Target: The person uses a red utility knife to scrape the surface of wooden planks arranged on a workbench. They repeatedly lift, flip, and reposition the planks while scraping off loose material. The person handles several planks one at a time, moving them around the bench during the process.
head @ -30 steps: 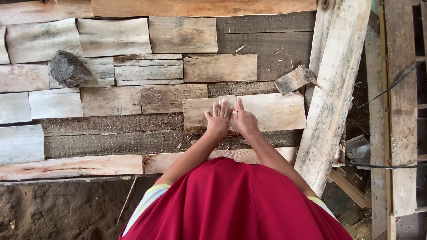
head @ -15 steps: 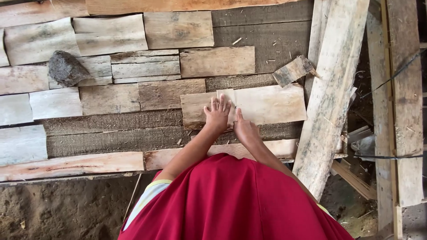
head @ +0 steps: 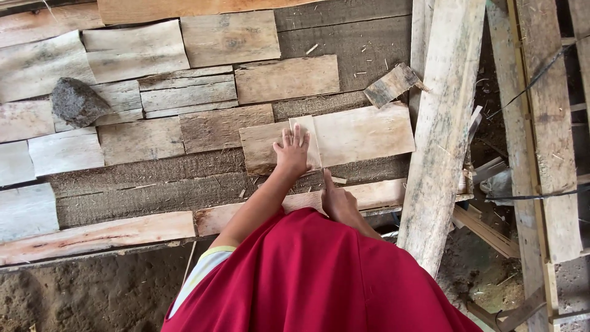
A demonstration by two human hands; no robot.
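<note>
The left hand (head: pixel 292 152) lies flat with its fingers (head: pixel 297 134) spread, pressing a pale wood slat (head: pixel 362 133) where it overlaps a darker slat (head: pixel 259 144); the right hand (head: pixel 340 201), at 5 o'clock from it, rests on the near plank (head: pixel 375 194), forefinger straight, the rest loosely curled, holding nothing. They lie on a rough plank table (head: pixel 153 184) covered with short slats, a grey stone (head: pixel 77 102) at 9 o'clock. A long leaning board (head: pixel 439 129) bounds the table at 3 o'clock, bare dark planks lie at 7 o'clock, and a dirt floor (head: pixel 92 295) runs below the near edge.
</note>
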